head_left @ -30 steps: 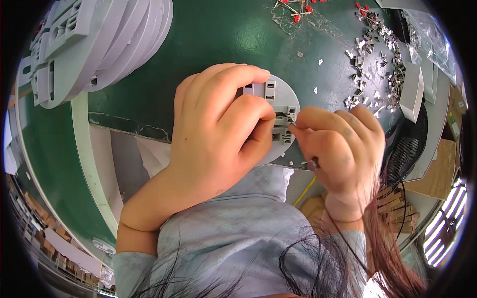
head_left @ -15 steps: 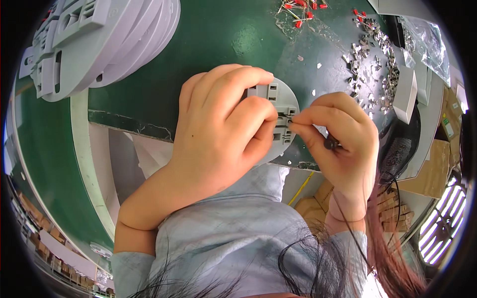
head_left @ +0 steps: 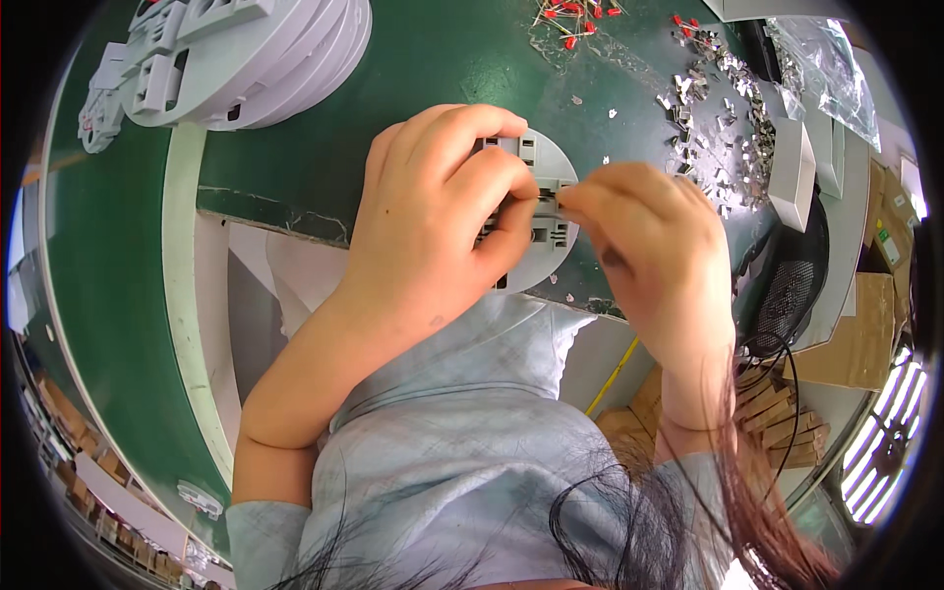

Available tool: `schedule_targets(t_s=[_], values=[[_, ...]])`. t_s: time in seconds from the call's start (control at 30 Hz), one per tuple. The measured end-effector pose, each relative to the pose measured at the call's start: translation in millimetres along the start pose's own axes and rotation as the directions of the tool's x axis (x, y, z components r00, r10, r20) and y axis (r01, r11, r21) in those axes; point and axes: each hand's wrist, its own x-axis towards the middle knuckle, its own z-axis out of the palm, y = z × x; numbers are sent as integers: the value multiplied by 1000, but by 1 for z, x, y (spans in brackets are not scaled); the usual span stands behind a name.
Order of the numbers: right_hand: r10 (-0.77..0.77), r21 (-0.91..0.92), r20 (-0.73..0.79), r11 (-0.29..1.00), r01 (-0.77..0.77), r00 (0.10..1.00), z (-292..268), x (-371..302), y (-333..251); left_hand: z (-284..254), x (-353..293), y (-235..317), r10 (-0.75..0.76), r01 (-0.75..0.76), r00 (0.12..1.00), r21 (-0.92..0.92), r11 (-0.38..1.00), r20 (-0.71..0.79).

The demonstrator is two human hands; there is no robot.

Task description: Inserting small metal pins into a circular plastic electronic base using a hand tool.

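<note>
A round grey plastic base [head_left: 553, 162] with moulded slots lies at the table's near edge, partly covered by my left hand [head_left: 433, 206]. The fingers of that hand curl over its left side and grip it, thumb and index finger close to the middle slots. From the other side my right hand [head_left: 654, 246] reaches in, with thumb and index finger pinched at a slot on the base's right half. What the pinch holds is too small and too covered to name. A dark spot shows in the fold of the right palm.
Stacked grey plastic bases [head_left: 285, 69] stand at the far left. Small metal clips [head_left: 723, 118] lie scattered at the far right, and red-bodied parts with wire leads [head_left: 575, 22] at the back. A white box [head_left: 793, 175] and a black mesh basket [head_left: 792, 285] are on the right.
My right hand has rolled over, so the round black thing in its palm is now mostly hidden. Its fingertips remain at the slots. The left hand still grips the base; the whole view has shifted slightly.
</note>
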Motion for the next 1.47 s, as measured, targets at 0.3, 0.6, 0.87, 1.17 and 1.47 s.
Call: schedule_targets(t_s=[0.3, 0.6, 0.87, 1.17, 1.47], values=[[-7, -345, 13, 939, 11, 1000, -4, -24, -13, -2, 1, -3, 7, -7, 1000, -14, 1000, 28], [103, 872, -456, 248, 421, 884, 27, -9, -1, 0, 2, -4, 24, -24, 1000, -32, 999, 6], [16, 823, -390, 455, 341, 921, 28, -3, -3, -12, 3, -4, 4, -1, 994, -25, 1000, 113], [4, 871, -365, 354, 340, 931, 7, 11, -1, -40, 3, 15, -58, -2, 887, 130, 992, 459], [178, 845, -220, 526, 97, 959, 17, 11, -6, -32, -4, 10, -11, -59, 908, 153, 986, 420]])
